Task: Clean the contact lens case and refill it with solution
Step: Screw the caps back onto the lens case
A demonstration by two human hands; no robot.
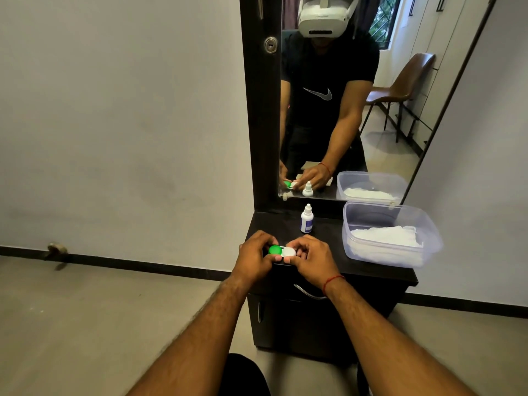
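Right, both hands are on the case (282,250) at the front edge of the dark cabinet (371,270), caps apparently on. Left hand (255,257) is curled around the green cap (275,249), thumb below and fingers over the top; right hand (310,257) pinches the white cap (289,252) end the same way. Can't tell whether the case rests on the top or is lifted just clear. My read: this is the opening step — one cap about to be unscrewed while the other hand braces the body. Nothing cleaned or refilled yet, as far as I can judge. The bottle (307,219) stands upright behind the hands, capped, near the mirror (400,81). The tub (391,234) to the right holds white tissue (385,237) — likely the wipe for the wells. Next move needs a counter-twist: hold the body firm, turn one cap off, park it somewhere it won't roll off the edge. Small slick part, so grip could slip.
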